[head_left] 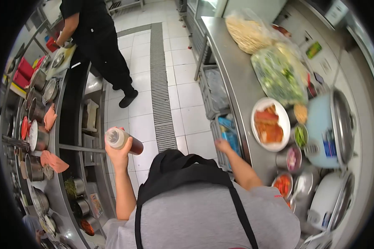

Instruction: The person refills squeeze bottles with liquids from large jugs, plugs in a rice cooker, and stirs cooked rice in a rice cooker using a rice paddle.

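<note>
My left hand [119, 150] is wrapped round a clear squeeze bottle [134, 146] of reddish-brown sauce, held tilted over the floor between the two counters. My right hand [223, 145] hangs low beside the edge of the right steel counter [230, 79], its fingers blurred and small. On that counter a white oval plate [257, 140] holds orange-red slices of food [267, 124]. Small metal containers of chopped green [300, 136], purple [294, 158] and orange-red [283, 184] pieces stand near the plate.
Bags of greens [278, 74] and pale strips [245, 35] lie at the counter's far end. Rice cookers [326, 124] stand right. Pots [39, 137] and orange cloths [54, 162] crowd the left counter. A person in black [102, 37] stands ahead on the left. Crates [214, 93] sit under the right counter.
</note>
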